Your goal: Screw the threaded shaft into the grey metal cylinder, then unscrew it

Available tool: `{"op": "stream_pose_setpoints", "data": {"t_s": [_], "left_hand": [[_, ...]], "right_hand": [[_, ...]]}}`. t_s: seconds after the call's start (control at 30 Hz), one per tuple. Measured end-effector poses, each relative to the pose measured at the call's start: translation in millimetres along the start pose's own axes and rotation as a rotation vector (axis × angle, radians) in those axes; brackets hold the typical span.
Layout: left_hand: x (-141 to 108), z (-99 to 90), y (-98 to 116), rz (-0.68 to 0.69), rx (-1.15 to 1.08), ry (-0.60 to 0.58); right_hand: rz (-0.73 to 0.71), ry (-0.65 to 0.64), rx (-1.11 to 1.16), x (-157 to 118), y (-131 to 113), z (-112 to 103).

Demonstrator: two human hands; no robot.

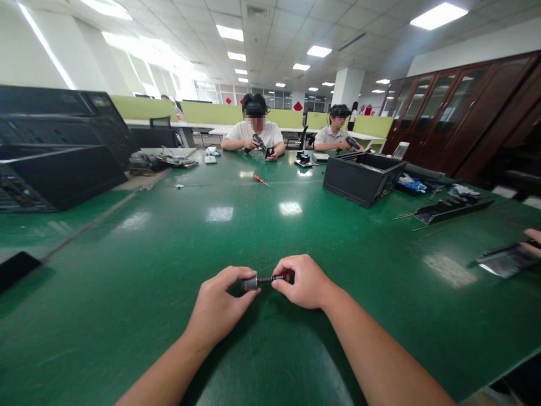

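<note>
Just above the green table, in front of me, is a small grey metal cylinder with a thin dark shaft (250, 283), looking like a small motor. My left hand (217, 301) pinches the cylinder's body between thumb and fingertips. From the other side, my right hand (307, 283) has thumb and forefinger closed on the shaft's end. The part lies level between both hands. That shaft end is partly hidden by my right fingers.
A dark computer case (359, 177) stands ahead right, larger ones (63, 169) at left. An orange screwdriver (261, 180) lies ahead. Two people across the table (177, 237) hold power drills (258, 142). At right, another person's hand (533, 242) touches a flat metal part (507, 259).
</note>
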State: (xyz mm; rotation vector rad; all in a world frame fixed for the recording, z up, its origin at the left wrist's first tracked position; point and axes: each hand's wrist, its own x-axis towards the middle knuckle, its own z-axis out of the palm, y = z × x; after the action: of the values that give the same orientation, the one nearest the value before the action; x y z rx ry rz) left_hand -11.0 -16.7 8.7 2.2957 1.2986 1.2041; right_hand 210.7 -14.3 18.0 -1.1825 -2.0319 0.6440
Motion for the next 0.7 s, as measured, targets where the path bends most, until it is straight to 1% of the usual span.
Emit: {"op": "stream_pose_setpoints", "data": {"t_s": [0.27,0.7], "left_hand": [[-0.4,0.3,-3.4,-0.038,0.002,0.003],[-0.6,-0.5,-2.0,-0.043,-0.015,0.009]], "right_hand": [[0.007,0.004,0.021,0.6,3.4,0.9],[0.016,0.004,0.036,0.6,2.1,-1.5]]}}
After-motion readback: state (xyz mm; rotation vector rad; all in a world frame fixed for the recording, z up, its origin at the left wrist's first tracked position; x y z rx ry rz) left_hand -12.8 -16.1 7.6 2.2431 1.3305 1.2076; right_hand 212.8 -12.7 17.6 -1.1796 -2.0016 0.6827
